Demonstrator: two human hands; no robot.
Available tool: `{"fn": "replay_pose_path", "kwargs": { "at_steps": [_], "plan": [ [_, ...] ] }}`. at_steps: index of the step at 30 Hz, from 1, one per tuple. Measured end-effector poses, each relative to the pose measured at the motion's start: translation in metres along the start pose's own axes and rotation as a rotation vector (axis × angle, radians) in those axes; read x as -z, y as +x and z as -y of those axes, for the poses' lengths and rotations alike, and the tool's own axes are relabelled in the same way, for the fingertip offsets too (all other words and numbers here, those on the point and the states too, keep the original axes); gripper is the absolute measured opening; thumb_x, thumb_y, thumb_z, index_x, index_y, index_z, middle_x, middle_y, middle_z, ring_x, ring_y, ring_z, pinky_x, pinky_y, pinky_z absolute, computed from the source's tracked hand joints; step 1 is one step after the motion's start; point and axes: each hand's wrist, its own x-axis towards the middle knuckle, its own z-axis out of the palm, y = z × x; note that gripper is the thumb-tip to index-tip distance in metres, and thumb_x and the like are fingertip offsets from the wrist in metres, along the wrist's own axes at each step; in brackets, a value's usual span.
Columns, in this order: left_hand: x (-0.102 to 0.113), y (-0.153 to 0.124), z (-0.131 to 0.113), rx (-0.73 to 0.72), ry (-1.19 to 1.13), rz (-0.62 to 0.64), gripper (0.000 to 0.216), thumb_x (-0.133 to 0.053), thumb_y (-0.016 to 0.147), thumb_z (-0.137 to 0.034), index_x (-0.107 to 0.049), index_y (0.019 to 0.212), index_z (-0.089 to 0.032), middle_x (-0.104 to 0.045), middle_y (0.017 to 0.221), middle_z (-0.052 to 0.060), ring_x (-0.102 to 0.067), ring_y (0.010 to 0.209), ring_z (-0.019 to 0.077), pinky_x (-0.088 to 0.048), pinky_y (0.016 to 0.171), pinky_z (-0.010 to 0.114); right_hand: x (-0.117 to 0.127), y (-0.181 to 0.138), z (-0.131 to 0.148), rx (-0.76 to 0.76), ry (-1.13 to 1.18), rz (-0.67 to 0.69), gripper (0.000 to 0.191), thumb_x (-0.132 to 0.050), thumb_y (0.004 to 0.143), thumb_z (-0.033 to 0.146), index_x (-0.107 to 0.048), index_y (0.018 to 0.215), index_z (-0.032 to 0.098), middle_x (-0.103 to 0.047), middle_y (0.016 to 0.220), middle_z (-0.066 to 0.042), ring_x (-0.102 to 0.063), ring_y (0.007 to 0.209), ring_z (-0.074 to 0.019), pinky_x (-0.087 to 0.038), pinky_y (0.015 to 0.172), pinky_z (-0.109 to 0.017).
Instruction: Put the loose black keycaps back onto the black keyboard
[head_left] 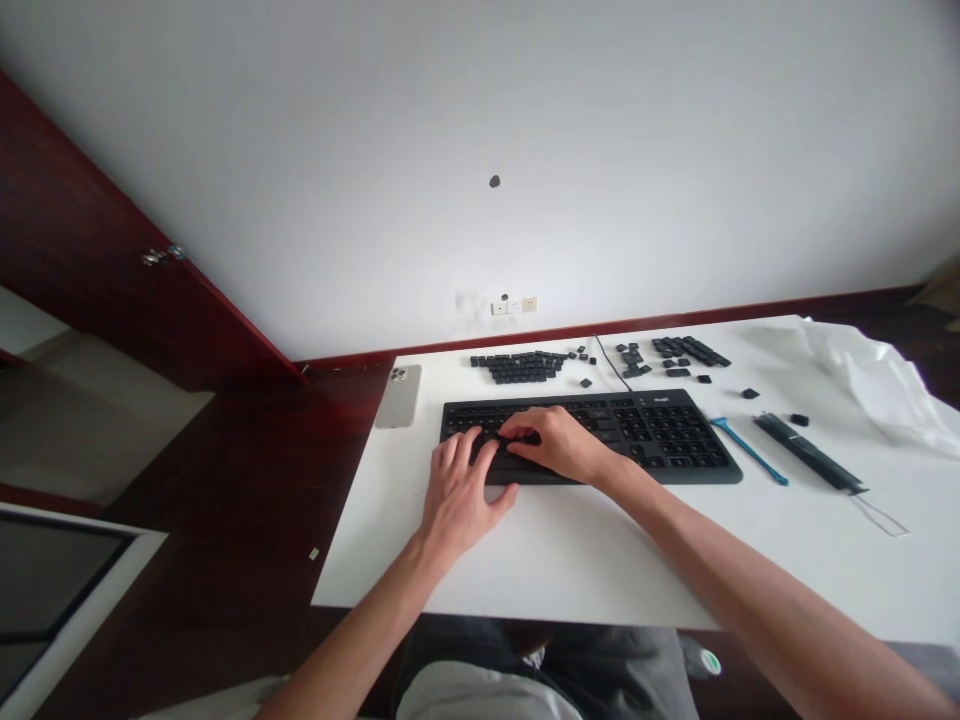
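Note:
A black keyboard (701,450) lies on the white table, with bare switch spots showing on its right part. My left hand (459,490) rests on its left end, fingers spread, the thumb over the front edge. Just right of it, my right hand (559,440) bends down over the keys with thumb and forefinger closed together. Whatever is between those fingertips is dark and too small to make out. Behind the keyboard, loose black keycaps (521,367) lie in rows, and a second group of keycaps (690,350) sits farther right.
A phone (399,396) lies at the table's left edge. Right of the keyboard are a blue stick-like tool (750,450), a dark narrow strip with a wire loop (810,452), and single keycaps (750,393). White plastic sheeting (877,375) covers the far right corner. A cable (611,362) runs toward the wall.

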Motion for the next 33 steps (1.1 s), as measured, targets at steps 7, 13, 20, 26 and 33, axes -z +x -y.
{"fn": "replay_pose_path", "kwargs": {
  "at_steps": [7,13,20,26,33],
  "plan": [
    [0.005,0.000,0.000,-0.018,-0.049,-0.005,0.038,-0.072,0.091,-0.042,-0.069,0.127,-0.030,-0.051,0.148,0.010,-0.047,0.129,0.0338,-0.044,0.111,0.057,0.006,0.000,-0.004,-0.014,-0.035,-0.028,0.023,-0.068,0.088,0.015,-0.076,0.109,0.020,-0.079,0.103,-0.005,-0.073,0.089,-0.0193,-0.056,0.083,-0.031],
    [0.002,-0.001,0.002,-0.019,-0.047,-0.019,0.043,-0.073,0.089,-0.042,-0.066,0.129,-0.029,-0.053,0.147,0.011,-0.049,0.129,0.0346,-0.045,0.110,0.058,0.006,-0.001,-0.010,-0.027,-0.020,-0.047,0.022,-0.070,0.089,0.016,-0.076,0.109,0.020,-0.079,0.104,-0.005,-0.074,0.089,-0.0201,-0.057,0.084,-0.033],
    [-0.003,-0.001,0.004,-0.003,-0.072,-0.057,0.060,-0.077,0.085,-0.042,-0.055,0.136,-0.019,-0.058,0.145,0.015,-0.053,0.129,0.0343,-0.046,0.112,0.055,0.001,-0.001,0.001,0.008,-0.001,-0.017,0.022,-0.070,0.089,0.014,-0.075,0.109,0.021,-0.079,0.101,-0.003,-0.073,0.090,-0.0184,-0.055,0.084,-0.030],
    [-0.004,-0.001,0.004,-0.002,-0.061,-0.065,0.062,-0.078,0.085,-0.043,-0.054,0.137,-0.019,-0.057,0.144,0.016,-0.055,0.128,0.0353,-0.045,0.111,0.056,-0.009,0.000,0.006,0.026,0.014,0.022,0.018,-0.071,0.088,0.013,-0.076,0.104,0.021,-0.079,0.098,-0.003,-0.073,0.089,-0.0184,-0.054,0.082,-0.029],
    [-0.005,-0.001,0.005,0.012,-0.110,-0.081,0.077,-0.079,0.083,-0.042,-0.043,0.147,-0.017,-0.058,0.143,0.017,-0.055,0.130,0.0357,-0.046,0.112,0.055,-0.021,0.001,0.004,0.093,-0.069,0.001,0.018,-0.066,0.092,0.010,-0.076,0.102,0.020,-0.079,0.100,-0.005,-0.072,0.094,-0.0211,-0.056,0.086,-0.033]
  ]
}}
